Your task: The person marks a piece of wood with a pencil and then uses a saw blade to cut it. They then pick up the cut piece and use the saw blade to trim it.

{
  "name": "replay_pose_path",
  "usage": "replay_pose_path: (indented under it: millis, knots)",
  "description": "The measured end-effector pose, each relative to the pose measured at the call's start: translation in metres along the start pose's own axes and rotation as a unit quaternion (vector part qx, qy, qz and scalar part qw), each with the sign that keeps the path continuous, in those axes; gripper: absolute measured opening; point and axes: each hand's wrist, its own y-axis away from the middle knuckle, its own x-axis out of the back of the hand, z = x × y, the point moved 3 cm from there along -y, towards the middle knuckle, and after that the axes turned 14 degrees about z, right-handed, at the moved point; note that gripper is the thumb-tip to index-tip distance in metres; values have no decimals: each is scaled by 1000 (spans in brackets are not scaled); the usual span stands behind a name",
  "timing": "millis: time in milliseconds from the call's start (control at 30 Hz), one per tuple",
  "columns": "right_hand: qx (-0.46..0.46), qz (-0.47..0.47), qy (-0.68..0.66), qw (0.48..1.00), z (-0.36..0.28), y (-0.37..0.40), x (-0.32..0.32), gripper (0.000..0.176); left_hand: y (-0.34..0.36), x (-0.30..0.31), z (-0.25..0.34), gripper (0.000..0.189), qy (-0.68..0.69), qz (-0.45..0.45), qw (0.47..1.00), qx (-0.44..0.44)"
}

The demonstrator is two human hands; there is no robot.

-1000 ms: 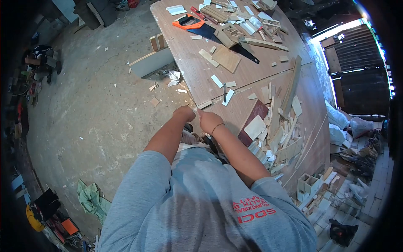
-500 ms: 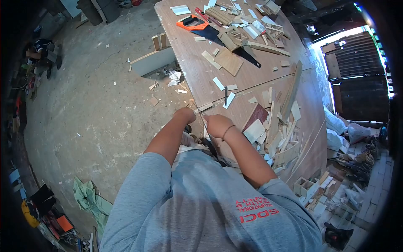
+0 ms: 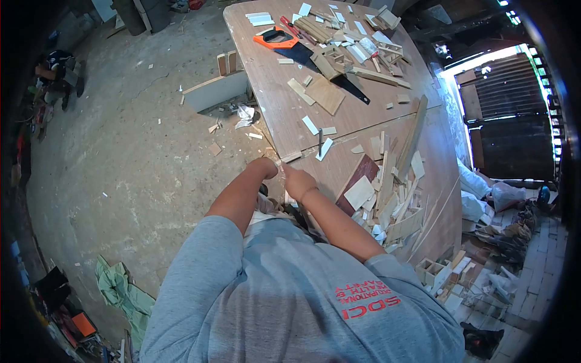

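My left hand [image 3: 266,167] is closed at the table's near-left corner, its fingers mostly hidden from above. Close against it, my right hand [image 3: 299,183] is also closed, with the fingers curled toward the left one. Whatever lies between them is too small and covered to make out. Just beyond the fingertips a short light wood strip [image 3: 292,156] rests at the table edge. Farther along are a thin dark upright tool [image 3: 320,138] and a white strip [image 3: 324,149] beside it.
On the wooden table [image 3: 266,78] lie an orange-handled handsaw [image 3: 295,52], a square wood piece [image 3: 325,93] and a heap of offcuts [image 3: 390,193] to the right. A panel [image 3: 216,92] stands on the floor at left. Another person [image 3: 59,74] sits far left.
The view has shifted slightly. My right hand has moved closer to my left, and the dark, thin thing seen along the wood strip before no longer shows.
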Motion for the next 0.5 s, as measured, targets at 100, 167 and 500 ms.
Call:
replay_pose_path:
  millis: [100,167,500]
  knots:
    - [-11,-53,34,998,-6,53,37,46,-4,6,3,37,-1,4,1000,-18]
    - [-12,-46,33,998,-4,50,32,46,2,9,5,37,4,1,1000,-23]
    - [-8,-33,14,999,-3,77,48,47,11,19,11,37,-14,0,998,-66]
